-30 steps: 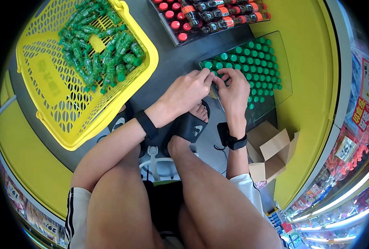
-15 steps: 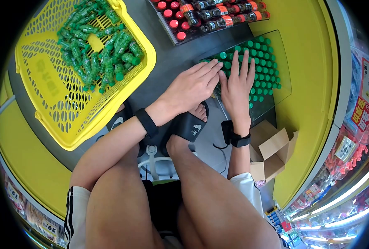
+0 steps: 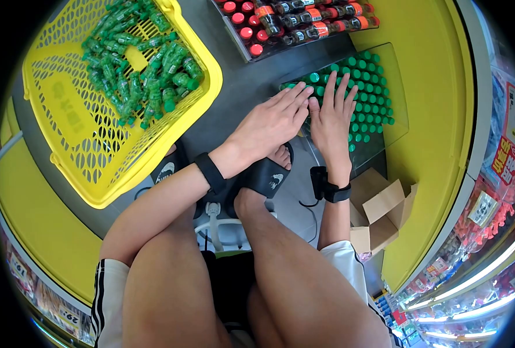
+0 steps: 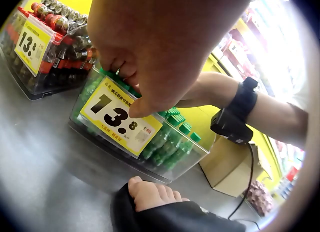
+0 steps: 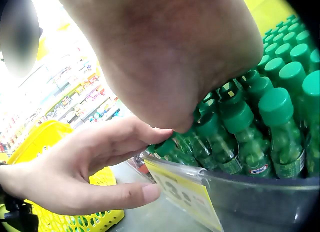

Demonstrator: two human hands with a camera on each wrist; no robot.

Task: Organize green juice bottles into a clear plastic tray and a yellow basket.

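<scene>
Small green bottles [image 3: 364, 116] with green caps stand upright, packed in a clear plastic bin [image 3: 397, 75]. Over the bin's near left corner lies my left hand [image 3: 269, 123], fingers straight and side by side, fingertips at the caps. Its thumb is beside a yellow price card [image 4: 112, 114] on the bin's front, seen in the left wrist view. My right hand [image 3: 332, 124] rests flat on the caps with its fingers spread, its thumb close to the left fingertips. Neither hand grips a bottle. Both palms face down, and some caps are hidden beneath them.
At left is a yellow basket [image 3: 72, 159] holding loose green bottles [image 3: 147, 87]. Another bin [image 3: 240, 43] of red-capped dark bottles stands behind. An open cardboard box [image 3: 382, 203] sits at right, by the yellow shelf base [image 3: 437, 145]. My sandalled foot [image 3: 266, 177] is in front.
Both hands had curled fingers meeting at the bin's near left corner. They have since straightened and laid flat over the caps, the right one spreading its fingers. The basket has not moved.
</scene>
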